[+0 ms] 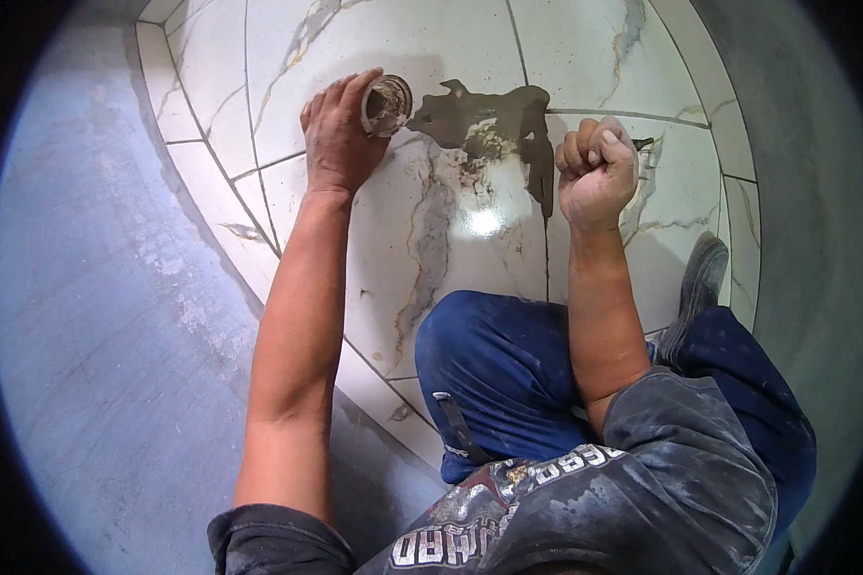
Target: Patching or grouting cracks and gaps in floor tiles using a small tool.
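My left hand (340, 134) grips a small grout-smeared cup (387, 103), tipped so that its opening shows, at the upper middle of the tiled floor. An irregular spread of wet grey-brown grout (489, 113) lies just right of the cup, over a joint between white marble-patterned tiles (316, 249), with a streak running down the joint. My right hand (596, 172) is closed at the right edge of that spread. A thin dark tool (645, 142) pokes out from behind this fist; most of it is hidden by the fingers.
A bluish, scuffed surface (96, 316) borders the tiles' narrow edge strip (177, 105) on the left, and a grey surface (796, 163) borders them on the right. My bent legs in blue trousers (489, 355) and a dark shoe (702, 278) occupy the lower right.
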